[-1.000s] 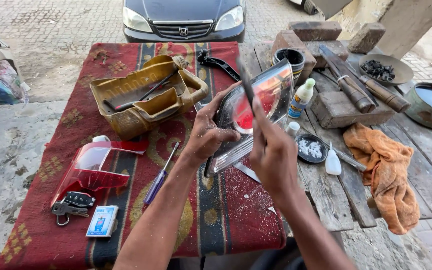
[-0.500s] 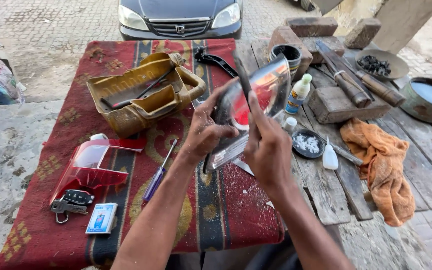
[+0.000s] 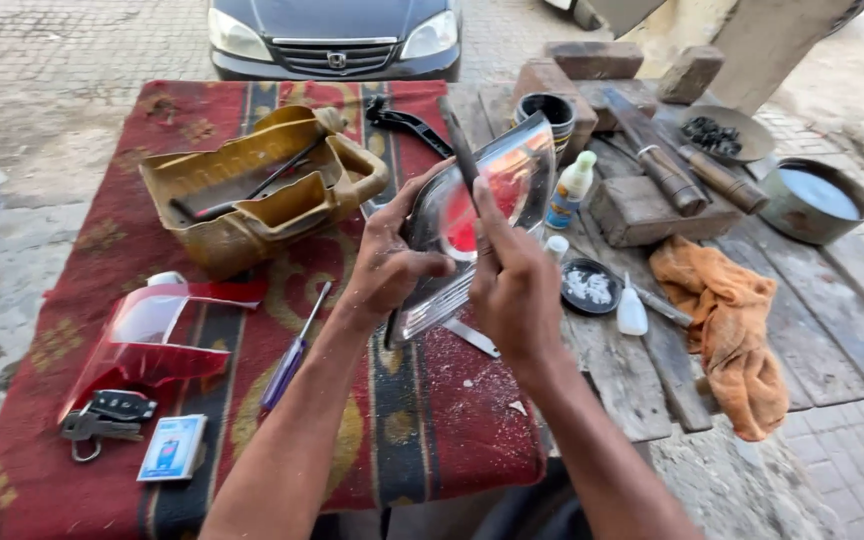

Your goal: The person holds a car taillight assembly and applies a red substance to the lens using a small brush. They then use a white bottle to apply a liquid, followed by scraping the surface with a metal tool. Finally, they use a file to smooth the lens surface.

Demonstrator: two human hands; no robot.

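Note:
My left hand (image 3: 387, 262) grips the left edge of a car tail-light lens (image 3: 512, 180), clear with a red centre, and holds it tilted up over the red patterned cloth (image 3: 102, 240). My right hand (image 3: 514, 285) is closed on a long dark flat tool (image 3: 459, 145), maybe a file or blade, whose tip lies against the face of the lens. A metal strip (image 3: 472, 338) lies on the cloth just under the lens.
A cut yellow jerrycan (image 3: 252, 190) holds tools. Left front are a red lens piece (image 3: 142, 335), a blue-handled screwdriver (image 3: 292, 350), car keys (image 3: 102, 415) and a small box (image 3: 172, 447). Right: glue bottles (image 3: 569, 190), a dish of white powder (image 3: 590, 287), an orange rag (image 3: 732, 320), bricks, a metal bowl (image 3: 814, 200). A parked car (image 3: 332, 35) stands beyond.
The lens and both hands sit a little lower and more to the right in view. The dark tool has stayed on the lens face with only a slight shift.

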